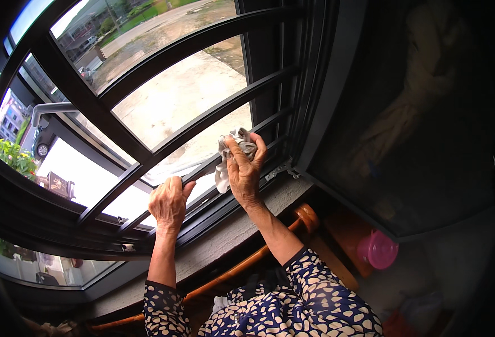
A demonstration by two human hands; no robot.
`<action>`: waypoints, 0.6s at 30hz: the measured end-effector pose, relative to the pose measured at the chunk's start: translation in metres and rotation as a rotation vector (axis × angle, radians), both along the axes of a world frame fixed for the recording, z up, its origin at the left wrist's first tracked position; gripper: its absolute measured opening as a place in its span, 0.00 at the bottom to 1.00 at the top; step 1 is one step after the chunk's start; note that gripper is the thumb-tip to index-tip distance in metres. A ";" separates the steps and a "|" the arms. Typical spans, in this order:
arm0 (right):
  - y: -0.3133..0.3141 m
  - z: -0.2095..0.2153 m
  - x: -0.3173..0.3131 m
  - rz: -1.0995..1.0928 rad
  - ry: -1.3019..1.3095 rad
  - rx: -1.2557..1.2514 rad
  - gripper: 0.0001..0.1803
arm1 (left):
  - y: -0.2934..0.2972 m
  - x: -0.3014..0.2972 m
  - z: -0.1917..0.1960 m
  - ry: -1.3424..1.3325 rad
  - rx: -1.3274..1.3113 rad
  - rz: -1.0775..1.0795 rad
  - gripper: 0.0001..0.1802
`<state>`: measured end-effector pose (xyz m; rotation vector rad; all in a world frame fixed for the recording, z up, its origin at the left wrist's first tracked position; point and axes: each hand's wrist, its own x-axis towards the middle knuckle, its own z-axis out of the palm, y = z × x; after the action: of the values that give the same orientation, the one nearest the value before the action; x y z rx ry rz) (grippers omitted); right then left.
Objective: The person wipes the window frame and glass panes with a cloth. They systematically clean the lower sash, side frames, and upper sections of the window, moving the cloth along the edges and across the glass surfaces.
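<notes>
Crumpled grey-white cloth (238,142) is bunched in the fingers of my right hand (244,171), against one of the dark bars of the window grille (202,121). A loose end of the cloth hangs down beside the wrist. To the left and lower, my left hand (169,203) is curled over a lower bar, thumb pointing right. The part of the bar under its fingers is hidden. Both forearms reach up from patterned dark sleeves, over the rough grey windowsill (219,240).
A dark open window pane (404,135) stands to the right. Below the sill runs a wooden rail (242,268) with a rounded end. A pink bucket (381,249) is at the lower right. Past the bars lie pale paving, a parked car (43,140) and green plants (14,157).
</notes>
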<state>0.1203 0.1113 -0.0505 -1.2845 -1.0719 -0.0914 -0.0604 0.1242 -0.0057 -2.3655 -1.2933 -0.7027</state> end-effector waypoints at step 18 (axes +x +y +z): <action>0.057 0.004 0.074 -0.029 1.054 0.245 0.24 | 0.001 0.000 -0.005 0.017 0.091 -0.002 0.24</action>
<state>0.1938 0.1686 -0.0460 -0.9113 -0.1238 0.3888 -0.0599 0.1256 -0.0109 -2.2953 -1.2260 -0.7243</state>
